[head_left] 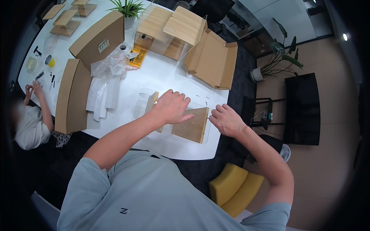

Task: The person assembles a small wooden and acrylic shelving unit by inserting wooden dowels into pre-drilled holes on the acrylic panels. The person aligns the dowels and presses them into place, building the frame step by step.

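On the white table before me stands a partly built shelf of light wood and clear plastic, with a wooden board (189,127) at its right and a narrower wooden piece (151,103) at its left. My left hand (171,107) reaches over the shelf. Its fingers curl over the far side and the thumb lies by the board's upper edge. My right hand (226,120) is closed at the board's right edge, by a clear plastic panel (208,133). Whatever it pinches is too small to name.
Open cardboard boxes (72,96) stand left, beside plastic wrapping (110,69). Another open carton (212,57) lies far right, near a finished-looking wooden shelf (156,25). Small screws (206,102) lie beyond my right hand. A co-worker (31,123) sits far left; a yellow chair (233,188) stands near right.
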### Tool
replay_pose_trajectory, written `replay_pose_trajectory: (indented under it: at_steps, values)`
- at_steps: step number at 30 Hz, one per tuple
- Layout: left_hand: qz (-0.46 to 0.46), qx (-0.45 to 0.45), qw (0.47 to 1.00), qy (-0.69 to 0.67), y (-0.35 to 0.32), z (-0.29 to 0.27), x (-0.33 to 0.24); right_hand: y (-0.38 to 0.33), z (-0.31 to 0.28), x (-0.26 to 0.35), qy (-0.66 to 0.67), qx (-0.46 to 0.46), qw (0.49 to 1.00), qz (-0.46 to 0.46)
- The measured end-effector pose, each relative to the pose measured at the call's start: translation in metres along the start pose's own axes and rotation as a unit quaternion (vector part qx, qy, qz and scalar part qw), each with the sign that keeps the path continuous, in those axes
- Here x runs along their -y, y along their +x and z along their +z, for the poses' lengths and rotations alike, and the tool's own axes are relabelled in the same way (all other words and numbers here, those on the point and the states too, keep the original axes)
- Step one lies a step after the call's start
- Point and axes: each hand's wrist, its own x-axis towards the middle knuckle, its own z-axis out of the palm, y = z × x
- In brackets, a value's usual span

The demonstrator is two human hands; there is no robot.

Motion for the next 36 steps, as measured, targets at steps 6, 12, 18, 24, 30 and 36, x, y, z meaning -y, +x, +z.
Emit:
replay_pose_trajectory:
  at_steps: [6, 12, 18, 24, 30, 36]
  values:
    - [-0.004, -0.011, 1.000, -0.003, -0.001, -0.001, -0.001, 0.011, -0.009, -0.018, -0.046, -0.001, 0.993, -0.110]
    - [0.001, -0.040, 0.999, -0.012, -0.001, 0.009, 0.002, 0.018, -0.006, -0.035, -0.087, -0.045, 0.972, -0.214]
    - [0.002, -0.042, 0.999, -0.016, -0.002, 0.009, 0.002, 0.025, -0.008, -0.042, -0.069, -0.033, 0.967, -0.242]
    - [-0.010, -0.024, 1.000, -0.007, -0.004, 0.006, -0.001, 0.016, 0.011, -0.029, 0.057, -0.009, 0.992, -0.111]
    - [-0.006, -0.026, 1.000, -0.005, -0.003, 0.007, 0.000, 0.023, 0.006, 0.026, 0.276, 0.072, 0.905, 0.317]
    - [-0.004, 0.007, 1.000, 0.001, 0.000, 0.000, 0.001, 0.036, 0.019, 0.033, 0.529, 0.062, 0.642, 0.552]
